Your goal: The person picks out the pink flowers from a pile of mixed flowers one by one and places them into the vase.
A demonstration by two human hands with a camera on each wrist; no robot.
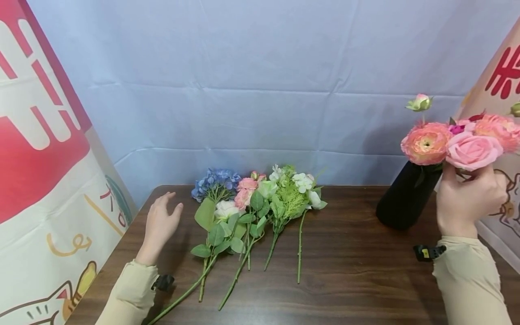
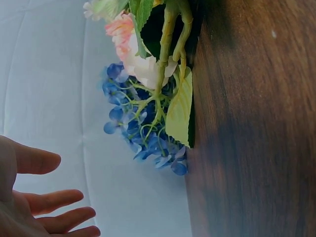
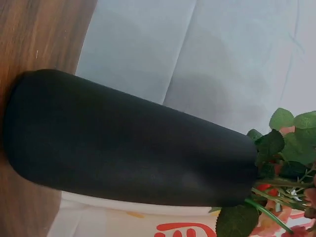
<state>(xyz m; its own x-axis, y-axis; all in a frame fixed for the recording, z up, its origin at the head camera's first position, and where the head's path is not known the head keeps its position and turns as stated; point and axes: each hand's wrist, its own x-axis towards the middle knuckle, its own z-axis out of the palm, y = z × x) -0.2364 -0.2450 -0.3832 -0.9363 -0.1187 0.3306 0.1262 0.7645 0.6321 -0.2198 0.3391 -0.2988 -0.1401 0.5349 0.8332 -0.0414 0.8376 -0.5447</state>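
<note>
In the head view my right hand (image 1: 471, 198) has its fingers curled just under a pink rose (image 1: 474, 151), pinching it at the mouth of a black vase (image 1: 408, 194). Around the rose, a peach-orange ranunculus (image 1: 426, 143) and other blooms stand in the vase. The right wrist view shows the vase (image 3: 128, 143) from the side, with stems and leaves (image 3: 237, 219) at its mouth; only bits of fingers appear at the edge. My left hand (image 1: 161, 221) hovers with fingers spread, left of a blue hydrangea (image 1: 217, 183), holding nothing.
Several loose flowers lie mid-table: a white rose (image 1: 226, 210), pink blooms (image 1: 245, 192), a green spray (image 1: 288, 198) and a white flower (image 1: 314, 198). Their stems point toward the front of the brown table (image 1: 349, 271). A pale cloth (image 1: 264, 90) hangs behind.
</note>
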